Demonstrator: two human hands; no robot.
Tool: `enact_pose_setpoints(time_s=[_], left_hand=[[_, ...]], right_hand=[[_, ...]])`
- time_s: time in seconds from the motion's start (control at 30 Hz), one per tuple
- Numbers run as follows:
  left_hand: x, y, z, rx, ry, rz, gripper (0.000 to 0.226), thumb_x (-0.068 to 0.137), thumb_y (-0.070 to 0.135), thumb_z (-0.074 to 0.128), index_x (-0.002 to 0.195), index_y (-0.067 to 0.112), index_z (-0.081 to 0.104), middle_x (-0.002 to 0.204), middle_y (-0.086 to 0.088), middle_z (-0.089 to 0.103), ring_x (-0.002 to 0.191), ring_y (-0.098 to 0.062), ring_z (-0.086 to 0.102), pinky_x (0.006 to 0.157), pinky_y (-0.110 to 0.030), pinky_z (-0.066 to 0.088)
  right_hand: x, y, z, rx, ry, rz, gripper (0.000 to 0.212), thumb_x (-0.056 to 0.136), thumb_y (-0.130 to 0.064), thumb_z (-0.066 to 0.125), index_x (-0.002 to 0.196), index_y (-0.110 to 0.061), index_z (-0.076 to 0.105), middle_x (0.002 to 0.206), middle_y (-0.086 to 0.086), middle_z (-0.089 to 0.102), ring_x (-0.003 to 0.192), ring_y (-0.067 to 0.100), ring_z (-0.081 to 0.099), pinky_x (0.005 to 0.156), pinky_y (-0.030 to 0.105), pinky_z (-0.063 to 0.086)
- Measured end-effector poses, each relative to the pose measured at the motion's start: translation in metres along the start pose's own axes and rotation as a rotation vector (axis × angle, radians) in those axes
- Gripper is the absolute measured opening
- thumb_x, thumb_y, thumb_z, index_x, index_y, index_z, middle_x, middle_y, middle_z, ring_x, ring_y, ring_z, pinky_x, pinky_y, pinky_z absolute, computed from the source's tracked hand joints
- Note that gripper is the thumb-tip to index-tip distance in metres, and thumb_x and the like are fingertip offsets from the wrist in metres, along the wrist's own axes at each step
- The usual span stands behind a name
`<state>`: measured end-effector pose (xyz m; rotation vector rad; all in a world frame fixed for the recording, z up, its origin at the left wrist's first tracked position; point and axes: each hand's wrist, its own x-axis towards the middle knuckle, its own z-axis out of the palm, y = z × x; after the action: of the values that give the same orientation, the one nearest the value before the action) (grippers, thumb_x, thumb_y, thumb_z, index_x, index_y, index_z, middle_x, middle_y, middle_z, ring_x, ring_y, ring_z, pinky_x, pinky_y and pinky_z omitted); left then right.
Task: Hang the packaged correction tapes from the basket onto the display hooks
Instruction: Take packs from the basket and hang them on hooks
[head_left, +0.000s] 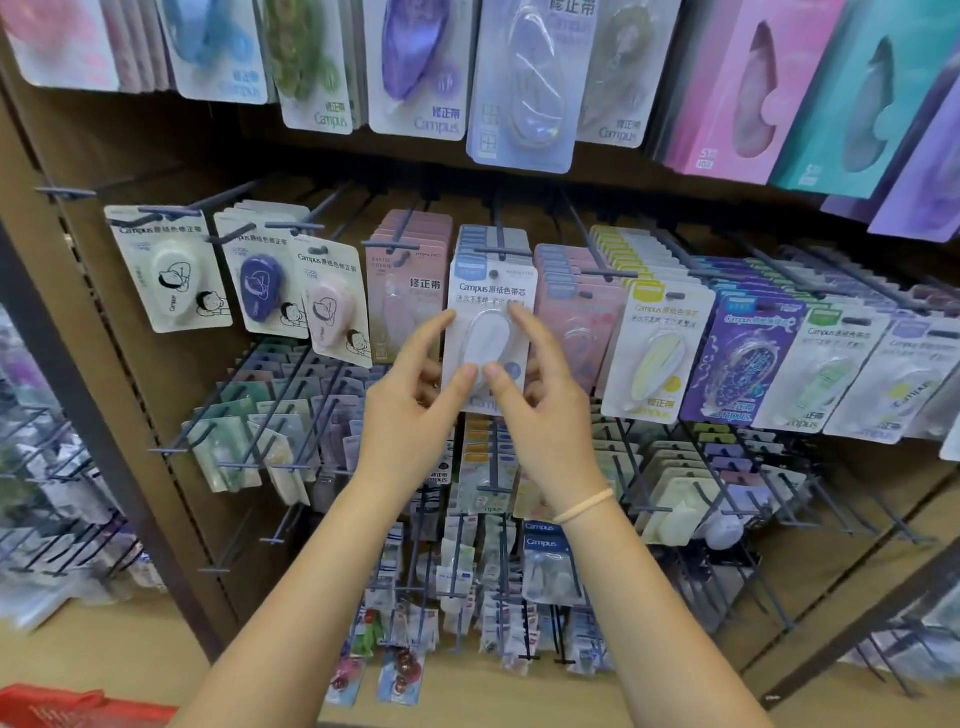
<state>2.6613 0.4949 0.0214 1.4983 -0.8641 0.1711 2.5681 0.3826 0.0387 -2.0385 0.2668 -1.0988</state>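
Hanging upright straight ahead, the white carded correction-tape pack (488, 317) sits between both hands: left hand (415, 384) and right hand (540, 395) pinch its sides.

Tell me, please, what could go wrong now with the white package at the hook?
1. Both hands, left hand and right hand, pinch only the white package low down, so its hole may miss the hook.
2. The hook already carries many packages, so pushing may crowd the neighbouring pink packages.
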Motion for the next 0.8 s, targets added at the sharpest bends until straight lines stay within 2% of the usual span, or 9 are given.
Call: enact_pose_setpoints(time_s=[0.13, 0.23, 0.33, 0.4, 0.5, 0.57, 0.63, 0.73, 0.8], left_hand=[[0.014, -0.012, 0.005, 0.107, -0.038, -0.005, 0.052, 0.101, 0.039, 0.062, 0.148, 0.051, 0.042, 0.079, -0.010, 0.065, 0.068, -0.022, 0.062, 0.069, -0.037, 0.054], [0.026, -0.015, 0.010, 0.160, -0.030, -0.003, 0.054, 0.101, 0.038, 0.062, 0.151, 0.044, 0.042, 0.077, -0.010, 0.064, 0.061, -0.009, 0.054, 0.061, -0.019, 0.045], [0.031, -0.016, 0.012, 0.183, -0.033, -0.006, 0.056, 0.101, 0.038, 0.063, 0.152, 0.043, 0.040, 0.081, -0.012, 0.066, 0.068, -0.017, 0.058, 0.063, -0.020, 0.046], [0.031, -0.016, 0.011, 0.184, -0.041, -0.012, 0.057, 0.101, 0.038, 0.062, 0.153, 0.041, 0.040, 0.080, -0.012, 0.066, 0.069, -0.018, 0.058, 0.064, -0.021, 0.047], [0.025, -0.010, 0.003, 0.228, -0.086, -0.028, 0.057, 0.101, 0.044, 0.060, 0.154, 0.042, 0.038, 0.080, 0.000, 0.065, 0.068, -0.011, 0.058, 0.071, -0.033, 0.053], [0.012, -0.008, -0.008, 0.328, -0.104, 0.013, 0.054, 0.101, 0.052, 0.055, 0.152, 0.042, 0.042, 0.091, 0.015, 0.061, 0.074, -0.005, 0.057, 0.071, -0.035, 0.053], [-0.009, -0.015, -0.024, 0.425, -0.044, 0.078, 0.051, 0.101, 0.055, 0.049, 0.149, 0.037, 0.049, 0.103, 0.017, 0.060, 0.077, -0.005, 0.058, 0.068, -0.035, 0.054], [-0.051, -0.044, -0.056, 0.521, 0.112, 0.142, 0.045, 0.100, 0.045, 0.050, 0.135, 0.020, 0.064, 0.094, 0.008, 0.060, 0.070, -0.008, 0.055, 0.058, -0.027, 0.048], [-0.086, -0.069, -0.084, 0.565, 0.201, 0.106, 0.037, 0.101, 0.037, 0.052, 0.123, 0.013, 0.070, 0.090, 0.003, 0.064, 0.072, -0.010, 0.056, 0.061, -0.024, 0.045]], right_hand=[[0.012, 0.010, 0.008, -0.042, 0.011, 0.034, 0.054, 0.100, -0.028, 0.059, 0.150, -0.035, 0.041, 0.106, -0.014, 0.051, 0.080, -0.008, 0.039, 0.082, 0.020, 0.039], [0.020, 0.013, 0.010, -0.121, 0.007, 0.037, 0.055, 0.101, -0.032, 0.057, 0.152, -0.039, 0.036, 0.108, -0.011, 0.058, 0.074, -0.007, 0.040, 0.081, 0.028, 0.044], [0.025, 0.016, 0.011, -0.200, 0.010, 0.039, 0.056, 0.101, -0.034, 0.055, 0.152, -0.042, 0.033, 0.132, -0.007, 0.063, 0.085, 0.012, 0.058, 0.085, 0.035, 0.050], [0.025, 0.016, 0.011, -0.207, 0.010, 0.032, 0.056, 0.101, -0.036, 0.055, 0.152, -0.045, 0.031, 0.137, -0.006, 0.062, 0.086, 0.013, 0.054, 0.085, 0.035, 0.052], [0.011, 0.011, 0.005, -0.250, 0.019, 0.046, 0.055, 0.101, -0.040, 0.055, 0.152, -0.042, 0.035, 0.122, -0.015, 0.062, 0.088, 0.006, 0.052, 0.080, 0.032, 0.050], [-0.012, 0.004, -0.001, -0.383, 0.126, 0.009, 0.048, 0.101, -0.044, 0.054, 0.147, -0.034, 0.046, 0.106, -0.006, 0.064, 0.083, 0.012, 0.058, 0.070, 0.030, 0.047], [-0.036, -0.004, 0.001, -0.399, 0.201, -0.066, 0.042, 0.100, -0.044, 0.052, 0.137, -0.025, 0.058, 0.101, -0.001, 0.065, 0.077, 0.014, 0.059, 0.066, 0.027, 0.045], [-0.063, -0.003, 0.033, -0.245, -0.057, -0.040, 0.041, 0.099, -0.048, 0.051, 0.133, -0.027, 0.059, 0.090, -0.006, 0.059, 0.072, 0.011, 0.057, 0.065, 0.030, 0.049], [-0.078, 0.006, 0.070, -0.194, -0.270, 0.010, 0.040, 0.098, -0.049, 0.051, 0.133, -0.031, 0.057, 0.088, -0.007, 0.055, 0.069, 0.013, 0.055, 0.063, 0.034, 0.050]])
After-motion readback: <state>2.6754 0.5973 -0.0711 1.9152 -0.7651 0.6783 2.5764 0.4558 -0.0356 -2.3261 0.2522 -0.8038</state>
